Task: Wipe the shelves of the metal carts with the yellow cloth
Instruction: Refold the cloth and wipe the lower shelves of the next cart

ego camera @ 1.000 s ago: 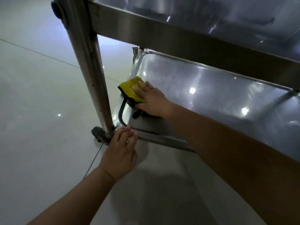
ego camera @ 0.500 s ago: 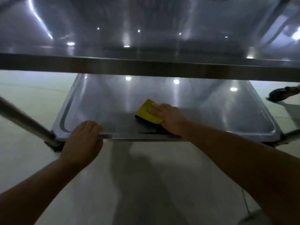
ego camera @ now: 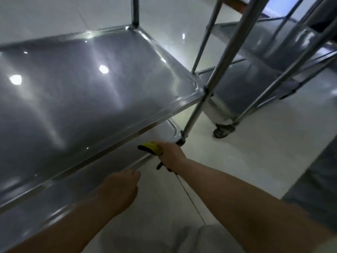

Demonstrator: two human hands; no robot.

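Note:
My right hand [ego camera: 170,155] grips the yellow cloth [ego camera: 152,146], which has a black edge, at the near right corner of the cart's bottom shelf [ego camera: 76,190]. Only part of the cloth shows past my fingers. My left hand [ego camera: 121,189] hovers at the front rim of that bottom shelf with its fingers loosely curled and nothing in it. Above both hands spreads the shiny middle shelf [ego camera: 87,84] of the same metal cart, which hides most of the bottom shelf.
The cart's corner post [ego camera: 215,77] rises just right of the cloth. A second metal cart [ego camera: 264,57] stands behind on the right, one caster [ego camera: 223,130] on the pale tiled floor [ego camera: 246,161]. Grey fabric shows at the right and bottom edges.
My view has risen and swung to the cart's right end. My right hand slid the cloth from the shelf's middle to its right corner and now grips it. My left hand left the rim.

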